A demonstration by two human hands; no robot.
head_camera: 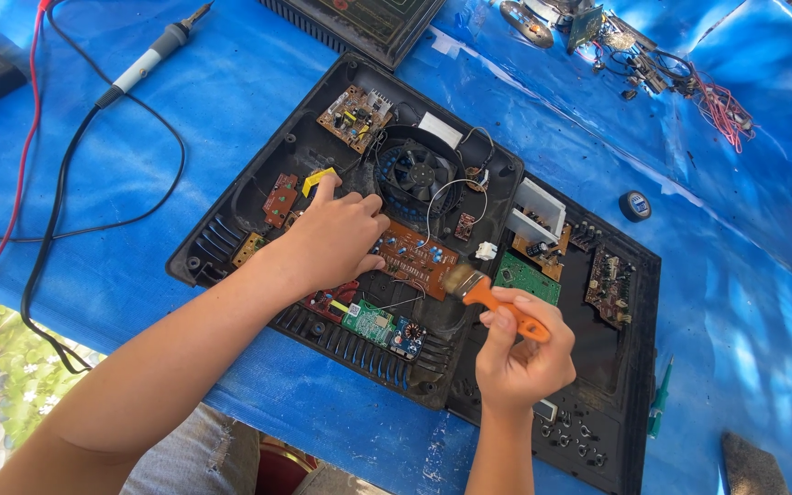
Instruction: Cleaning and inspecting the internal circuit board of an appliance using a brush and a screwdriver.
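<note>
A: Where's the brush (483, 295) rn?

B: In your right hand (522, 353), fingers curled tight round the orange handle, bristles down on the brown circuit board (417, 259) near the middle of the open black casing (231, 215). Your left hand (332, 240) lies flat on the boards just left of it, fingers spread & gripping nothing, index tip touching the yellow part (316, 181).

A: How does the brush handle?

B: Looks light, stiff plastic handle, soft bristles, so prob. no real weight to fight. You've got it low on the handle, w/ the bristle end free. The board's the fragile bit imo: thin, small parts standing up, loose white wires (442, 197) looping over it near the fan (417, 171).

A: Anything close by?

B: Green board (527, 277) just right of the bristles, small green & blue modules (382, 326) toward the casing's near edge. Soldering iron (153, 55) is well apart, up by the far left corner of the blue tarp (93, 165); tape roll (635, 205) sits off the casing's right far side
</note>
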